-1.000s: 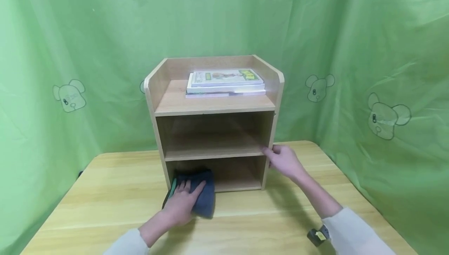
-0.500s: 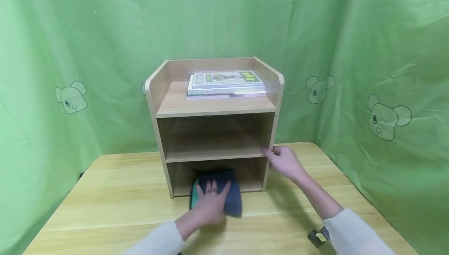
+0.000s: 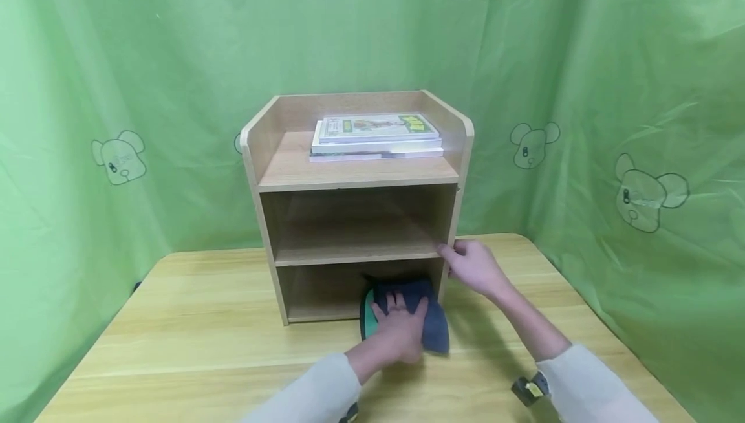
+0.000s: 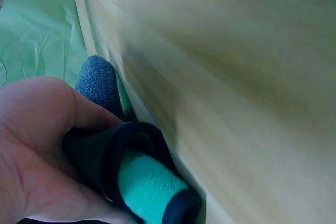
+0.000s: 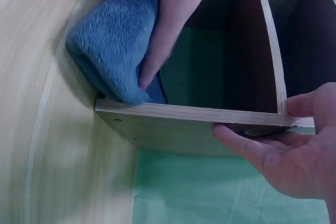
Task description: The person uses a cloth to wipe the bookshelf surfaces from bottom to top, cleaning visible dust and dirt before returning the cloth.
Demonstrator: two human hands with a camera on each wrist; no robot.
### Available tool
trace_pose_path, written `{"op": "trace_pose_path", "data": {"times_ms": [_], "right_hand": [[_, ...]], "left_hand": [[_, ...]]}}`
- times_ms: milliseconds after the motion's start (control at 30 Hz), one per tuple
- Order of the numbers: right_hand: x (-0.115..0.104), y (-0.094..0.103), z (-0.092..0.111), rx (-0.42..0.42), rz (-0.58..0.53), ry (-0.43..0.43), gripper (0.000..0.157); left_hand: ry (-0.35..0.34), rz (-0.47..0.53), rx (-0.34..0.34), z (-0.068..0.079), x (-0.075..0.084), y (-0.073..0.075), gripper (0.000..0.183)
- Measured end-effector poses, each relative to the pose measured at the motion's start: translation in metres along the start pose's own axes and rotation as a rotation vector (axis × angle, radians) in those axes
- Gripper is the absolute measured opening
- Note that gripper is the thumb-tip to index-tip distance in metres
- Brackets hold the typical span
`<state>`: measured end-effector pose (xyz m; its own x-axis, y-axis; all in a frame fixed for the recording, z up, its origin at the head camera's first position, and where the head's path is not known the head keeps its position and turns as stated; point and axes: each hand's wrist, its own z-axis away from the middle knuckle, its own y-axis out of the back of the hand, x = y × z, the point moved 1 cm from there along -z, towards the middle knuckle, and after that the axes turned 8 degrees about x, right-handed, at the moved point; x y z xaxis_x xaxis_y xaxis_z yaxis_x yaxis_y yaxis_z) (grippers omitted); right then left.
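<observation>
A blue cleaning cloth point(image 3: 438, 331) with a green side and dark edging lies at the right end of the bottom compartment, overhanging the front edge. My left hand point(image 3: 397, 332) is on it with spread fingers. Up close, the left wrist view has the thumb and fingers bent around the folded cloth point(image 4: 149, 184). A light wooden shelf unit point(image 3: 361, 258) stands upright on the table. My right hand point(image 3: 474, 271) grips its right side panel at the middle board, thumb in front, as the right wrist view also shows with the hand point(image 5: 294, 153). The left fingertips are partly hidden in the wrist views.
Several stacked books point(image 3: 375, 138) lie on the unit's top board. The wooden table point(image 3: 192, 345) extends to both sides and in front. Green curtain point(image 3: 372, 41) with mouse drawings hangs behind and at the sides. Small dark devices point(image 3: 529, 389) sit at my wrists.
My left hand has slid the cloth rightward along the bottom compartment's front, from its left end to its right end. My right hand keeps its grip on the side panel.
</observation>
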<state>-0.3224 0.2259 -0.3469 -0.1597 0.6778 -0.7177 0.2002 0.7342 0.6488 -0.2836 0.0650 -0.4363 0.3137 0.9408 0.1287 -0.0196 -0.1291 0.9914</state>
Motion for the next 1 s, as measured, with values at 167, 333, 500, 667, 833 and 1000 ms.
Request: {"op": "trace_pose_path", "data": {"times_ms": [167, 333, 500, 667, 833, 1000], "right_hand": [[-0.002, 0.000, -0.003, -0.010, -0.005, 0.013, 0.043], [-0.002, 0.001, -0.003, -0.014, -0.009, 0.019, 0.044], [-0.001, 0.000, -0.001, -0.012, -0.007, 0.024, 0.046], [0.000, 0.000, -0.002, -0.014, -0.015, 0.016, 0.057], [0.001, -0.001, -0.002, -0.031, -0.047, -0.009, 0.064], [0.003, 0.000, -0.001, -0.039, -0.077, -0.050, 0.069]], "left_hand": [[-0.003, -0.033, 0.010, -0.001, -0.007, 0.006, 0.096], [-0.012, 0.044, -0.006, 0.003, -0.023, 0.013, 0.090], [-0.005, 0.088, 0.008, 0.014, -0.065, 0.018, 0.089], [0.033, 0.113, 0.031, 0.031, -0.115, 0.025, 0.090], [0.025, 0.104, 0.046, 0.043, -0.143, 0.029, 0.083], [0.004, 0.097, 0.057, 0.046, -0.146, 0.029, 0.082]]}}
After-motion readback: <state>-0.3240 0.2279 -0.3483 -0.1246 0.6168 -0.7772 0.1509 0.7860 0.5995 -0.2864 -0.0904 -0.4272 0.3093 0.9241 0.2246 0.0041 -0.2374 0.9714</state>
